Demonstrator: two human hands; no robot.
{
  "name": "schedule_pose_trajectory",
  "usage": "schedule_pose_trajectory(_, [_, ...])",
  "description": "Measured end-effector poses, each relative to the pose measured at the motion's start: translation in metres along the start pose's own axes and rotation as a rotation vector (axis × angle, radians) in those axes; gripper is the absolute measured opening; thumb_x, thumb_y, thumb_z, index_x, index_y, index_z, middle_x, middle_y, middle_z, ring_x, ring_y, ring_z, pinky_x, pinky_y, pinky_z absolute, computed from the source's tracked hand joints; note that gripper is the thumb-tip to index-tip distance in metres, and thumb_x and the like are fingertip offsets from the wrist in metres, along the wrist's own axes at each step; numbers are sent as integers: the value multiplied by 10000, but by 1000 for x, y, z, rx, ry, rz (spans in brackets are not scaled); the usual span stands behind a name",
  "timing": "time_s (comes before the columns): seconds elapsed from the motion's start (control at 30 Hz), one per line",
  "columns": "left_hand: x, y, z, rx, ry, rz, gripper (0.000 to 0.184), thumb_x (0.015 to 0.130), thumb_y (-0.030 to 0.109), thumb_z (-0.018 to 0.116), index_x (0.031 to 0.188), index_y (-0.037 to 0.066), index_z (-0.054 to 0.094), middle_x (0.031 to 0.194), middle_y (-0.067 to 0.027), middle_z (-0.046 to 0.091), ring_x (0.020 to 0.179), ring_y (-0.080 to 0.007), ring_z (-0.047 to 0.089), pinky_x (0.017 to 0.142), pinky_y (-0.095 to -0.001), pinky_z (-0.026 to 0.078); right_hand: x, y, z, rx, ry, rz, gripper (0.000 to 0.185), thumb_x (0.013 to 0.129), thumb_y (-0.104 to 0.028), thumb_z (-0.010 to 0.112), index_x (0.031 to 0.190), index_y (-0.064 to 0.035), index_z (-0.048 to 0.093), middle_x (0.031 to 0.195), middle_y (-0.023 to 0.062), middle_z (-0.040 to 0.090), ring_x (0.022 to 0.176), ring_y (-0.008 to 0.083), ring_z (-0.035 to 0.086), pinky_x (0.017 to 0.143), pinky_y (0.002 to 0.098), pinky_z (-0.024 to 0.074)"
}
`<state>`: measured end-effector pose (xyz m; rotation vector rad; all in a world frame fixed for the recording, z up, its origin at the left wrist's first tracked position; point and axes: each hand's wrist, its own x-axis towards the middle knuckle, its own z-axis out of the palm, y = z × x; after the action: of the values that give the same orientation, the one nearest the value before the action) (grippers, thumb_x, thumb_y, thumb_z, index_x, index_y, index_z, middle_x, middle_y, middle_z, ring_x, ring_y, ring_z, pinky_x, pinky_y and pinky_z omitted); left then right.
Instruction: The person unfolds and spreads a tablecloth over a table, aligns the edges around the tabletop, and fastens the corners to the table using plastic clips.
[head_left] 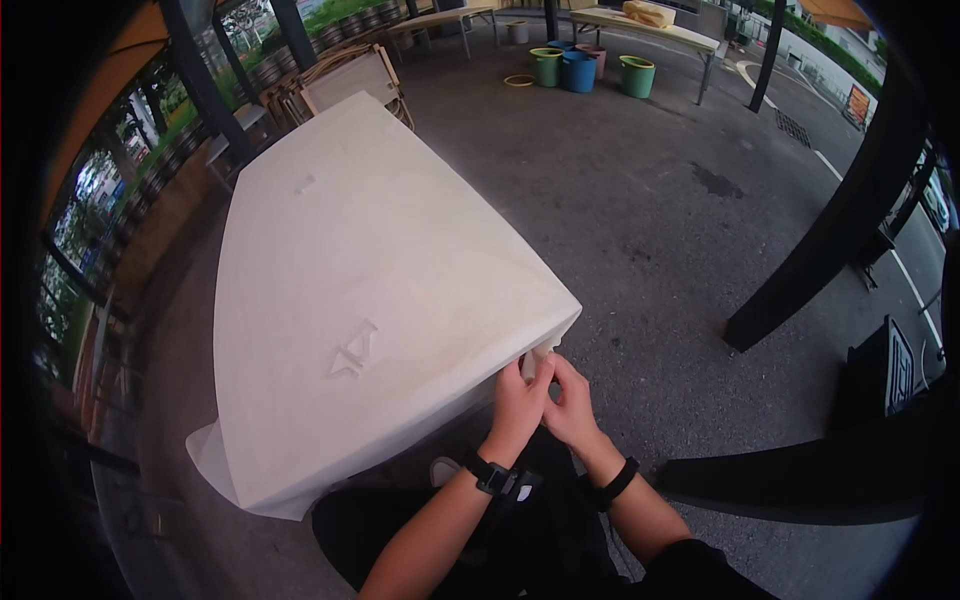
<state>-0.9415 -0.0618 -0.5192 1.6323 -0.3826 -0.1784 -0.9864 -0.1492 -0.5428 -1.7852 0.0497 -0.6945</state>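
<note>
Head view: white cover (400,230) lies spread over what reads as a tabletop, itself hidden; it drapes over the near side and hangs below the rim. I'm using the cover as the landmark.

Left hand (520,400) and right hand (568,402) sit side by side at its near right corner, just below the edge. Grip, both: fingertips together, pinched on the hanging edge there. Exact contact partly hidden behind the fingers.

Handling, my read: thin, light, limp. Should fold and bunch easily, no stiffness to push against, so pulling beats pushing. Could be cloth or plastic; can't tell, so slip is an open question. Not fragile as such, but a thin edge could tear or stretch under a hard yank at one point. Best hold: hem right by the corner, doubled fold between thumb and fingers, two hands close together to share load. Loose flap (210,462) off the near left corner is another easy hold.

Raised marks (354,348) on its near half: creases or something underneath, can't say.

Around it: folded chairs (350,82) past the far end, blue bucket (578,72) well apart beyond its far right, dark post (830,230) well apart to its right.
</note>
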Motion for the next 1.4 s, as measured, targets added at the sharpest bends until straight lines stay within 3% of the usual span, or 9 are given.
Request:
schedule_pose_trajectory(0.27, [6,-15,-11,-238,246,-222,295,920,71,613,1175,-66,558,1113,-117,629,1018,-177,611,870,-308,491,-1,42,-16,780,41,712,311,891,-60,467,1187,8,530,1092,85,595,1004,185,598,927,341,466])
schedule_pose_trajectory(0.5, [-1,-34,-39,-763,178,-282,236,951,99,571,1154,-20,592,1149,-83,615,1034,-200,590,875,-297,474,9,36,13,1263,-252,632,387,884,2,557,1268,-8,502,1295,113,544,1225,226,502,1063,387,380])
schedule_pose_trajectory(0.63, [-16,-42,-55,-554,136,20,219,966,108,539,1153,9,594,1107,-68,621,1013,-209,596,868,-299,476,15,37,32,1272,-149,521,379,895,7,581,1266,-15,503,1282,111,560,1201,226,530,1046,390,406])
schedule_pose_trajectory(0.7, [-27,-12,-69,200,-3,148,192,956,94,531,1123,28,600,1088,-86,625,1031,-212,592,887,-300,477,20,44,37,1249,-109,528,349,911,3,572,1254,-12,513,1223,91,595,1151,206,559,998,383,436])
schedule_pose_trajectory(0.73, [-27,-11,-65,202,7,147,192,956,94,531,1123,28,600,1088,-86,625,1031,-212,592,887,-300,477,24,40,40,1251,-120,531,349,911,3,572,1254,-12,513,1223,91,595,1151,206,559,998,383,436])
schedule_pose_trajectory(0.8, [-26,-9,-52,-1024,310,-318,158,949,90,518,1063,32,611,1051,-113,637,978,-201,621,852,-301,491,30,33,44,1145,-29,592,267,914,-23,577,1179,1,557,1118,98,644,981,202,647,856,367,537])
schedule_pose_trajectory(1.07, [-48,-2,-48,-362,-215,-635,313,929,305,602,1048,19,563,944,-82,637,847,-166,635,612,-294,508,38,16,40,1131,-66,622,226,917,-43,581,1138,5,586,1110,88,649,978,186,643,830,341,529])
schedule_pose_trajectory(1.13, [-42,6,-34,-306,73,-420,309,923,300,619,1036,17,566,1044,-89,623,949,-129,590,665,-291,511,39,14,39,1143,-103,638,235,916,-52,584,1143,7,585,1107,88,650,977,190,644,828,342,527])
schedule_pose_trajectory(1.4, [-10,-9,-35,-481,127,-145,339,885,58,658,1206,0,567,1153,-85,606,1061,-185,581,922,-327,472,43,-3,41,1107,20,708,186,920,-66,575,1093,-2,602,1031,78,652,902,165,630,766,315,512])
